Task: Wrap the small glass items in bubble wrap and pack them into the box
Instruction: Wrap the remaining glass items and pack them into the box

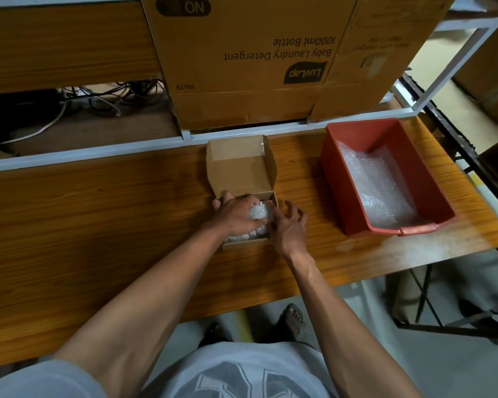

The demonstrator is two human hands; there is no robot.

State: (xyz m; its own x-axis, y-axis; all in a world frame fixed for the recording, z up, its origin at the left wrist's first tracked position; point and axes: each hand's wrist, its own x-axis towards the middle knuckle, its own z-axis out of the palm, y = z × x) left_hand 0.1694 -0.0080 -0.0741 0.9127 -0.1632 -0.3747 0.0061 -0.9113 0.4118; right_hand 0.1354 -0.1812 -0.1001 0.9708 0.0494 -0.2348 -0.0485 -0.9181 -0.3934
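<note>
A small brown cardboard box (242, 168) lies on the wooden table with its lid tipped up and back. Inside it sits a bundle of bubble wrap (258, 214); the glass inside the wrap is hidden. My left hand (235, 215) lies over the bundle from the left, fingers bent down on it inside the box. My right hand (288, 225) is at the box's right wall, fingers spread, with thumb and forefinger touching the bundle's right side.
A red plastic bin (385, 176) holding loose bubble wrap (377, 185) stands to the right on the table (98, 225). Large cardboard cartons (242, 58) and a white shelf frame (98, 155) rise behind the box. Cables lie at the back left.
</note>
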